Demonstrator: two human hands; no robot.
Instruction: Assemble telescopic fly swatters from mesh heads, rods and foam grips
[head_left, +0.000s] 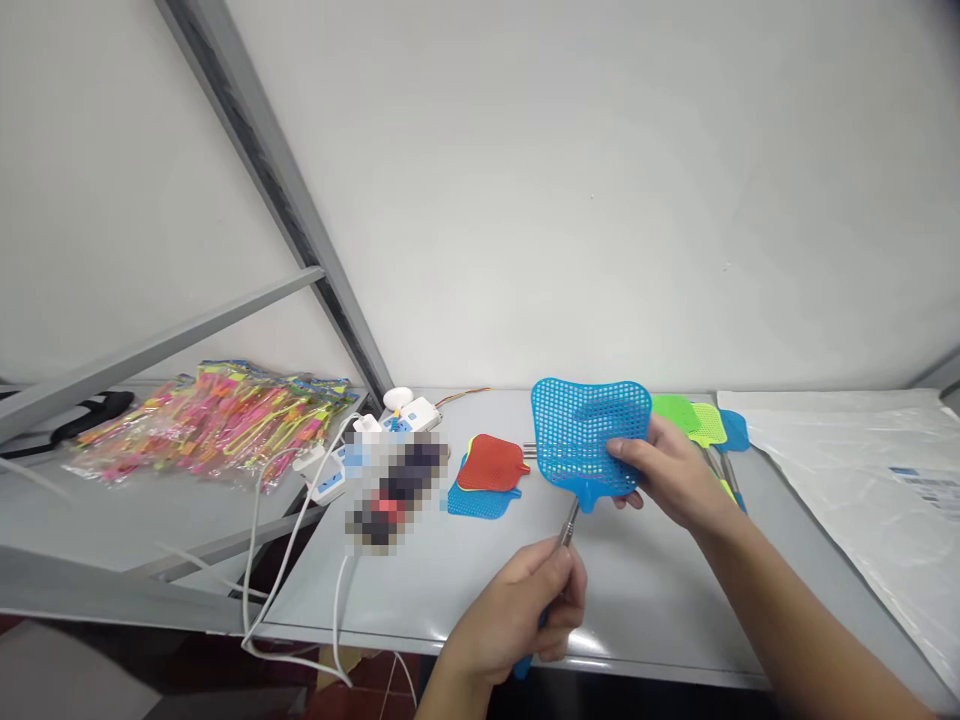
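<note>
Item: blue swatter (589, 430), one, held up above the worktop (420, 590), its mesh head uppermost and its metal handle (570, 522) slanting down towards the person's side. A blue end shows below the lower hand.

Left hand (529, 595): closed around the handle, near the worktop's front edge.

Right hand (675, 465): pinching the head at its lower right corner, thumb on the face I see, other fingers behind.

Lying left of the blue swatter: a red swatter (489, 463), overlapping a second blue one (476, 505), with a yellow edge showing between them.

Lying to the right, partly behind the right hand and forearm: a green swatter (675, 411), a yellow-green one (707, 424) and a further blue one (735, 430), grouped together.

Far right: a white plastic sheet (847, 480), creased, spread flat, printed label near its edge.

Left part: white power strips (326, 475) with white cables (251, 560) hanging over the edge; beside them a dark object (401, 495) with a red patch, too blurred for me to identify.

Beyond the grey post (277, 180): a heap of clear packets (232, 415), contents pink, orange and yellow.
</note>
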